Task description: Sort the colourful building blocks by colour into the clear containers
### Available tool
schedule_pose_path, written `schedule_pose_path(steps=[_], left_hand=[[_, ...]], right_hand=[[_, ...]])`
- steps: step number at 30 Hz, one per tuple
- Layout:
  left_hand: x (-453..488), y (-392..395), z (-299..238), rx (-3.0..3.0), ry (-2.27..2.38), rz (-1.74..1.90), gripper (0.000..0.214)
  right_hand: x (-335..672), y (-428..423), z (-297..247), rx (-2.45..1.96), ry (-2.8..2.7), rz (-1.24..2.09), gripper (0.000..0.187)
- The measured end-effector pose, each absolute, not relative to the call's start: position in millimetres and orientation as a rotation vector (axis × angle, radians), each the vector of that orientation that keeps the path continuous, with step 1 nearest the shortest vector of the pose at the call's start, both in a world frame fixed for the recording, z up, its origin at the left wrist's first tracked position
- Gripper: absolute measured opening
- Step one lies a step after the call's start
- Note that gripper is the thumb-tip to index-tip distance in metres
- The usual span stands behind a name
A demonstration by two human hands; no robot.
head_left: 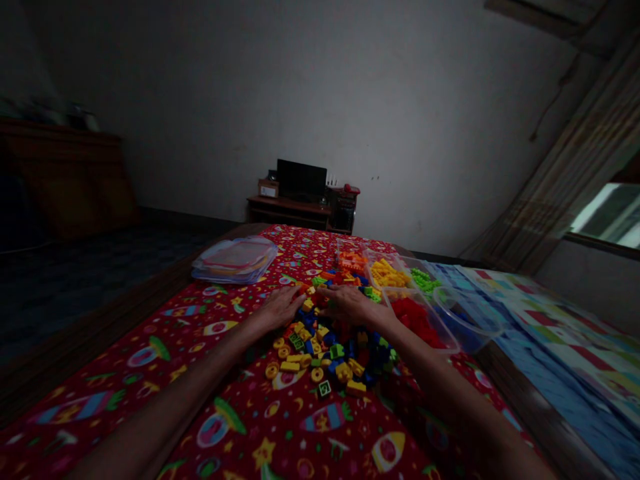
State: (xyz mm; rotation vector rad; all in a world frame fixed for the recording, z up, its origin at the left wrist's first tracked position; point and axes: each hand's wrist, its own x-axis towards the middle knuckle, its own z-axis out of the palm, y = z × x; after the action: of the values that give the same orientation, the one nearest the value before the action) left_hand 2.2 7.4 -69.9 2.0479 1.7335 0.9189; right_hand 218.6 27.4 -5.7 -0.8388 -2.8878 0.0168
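A loose pile of toy building blocks (315,347) in yellow, blue, green, red and orange lies on a red patterned cloth (185,360). My left hand (281,308) reaches over the pile's far left side, fingers stretched out and touching blocks near an orange one. From the right, my right hand (353,305) comes over the far part of the pile, with its fingers apart beside a dark red block. The gloom blurs both sets of fingertips; no block is clearly gripped. Small yellow wheel-like rings (271,371) and single blocks are scattered at the near edge.
Clear containers hold sorted blocks: orange (352,261), yellow (389,273), green (425,281), red (416,321) and blue (460,327). A stack of plastic lids (235,260) sits at the left. Beyond the table is a monitor (301,180); a bed (545,340) adjoins on the right.
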Motion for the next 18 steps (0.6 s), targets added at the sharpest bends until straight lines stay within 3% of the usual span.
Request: schedule_pose_path(steps=[3, 9, 13, 18], left_hand=[[10, 5, -62, 2.077, 1.694, 0.936, 0.048], [14, 2, -53, 2.094, 1.659, 1.018, 0.033], [15, 1, -49, 2.026, 1.605, 1.075, 0.028], [31, -9, -40, 1.882, 1.39, 1.09, 0.034]], right_hand=[[221, 13, -5, -0.914, -2.829, 0.028, 0.035], [235, 11, -5, -0.976, -2.585, 0.222, 0.036], [243, 14, -1, -1.038, -2.466, 0.307, 0.023], [252, 13, 7, -1.037, -2.51, 0.319, 0.031]])
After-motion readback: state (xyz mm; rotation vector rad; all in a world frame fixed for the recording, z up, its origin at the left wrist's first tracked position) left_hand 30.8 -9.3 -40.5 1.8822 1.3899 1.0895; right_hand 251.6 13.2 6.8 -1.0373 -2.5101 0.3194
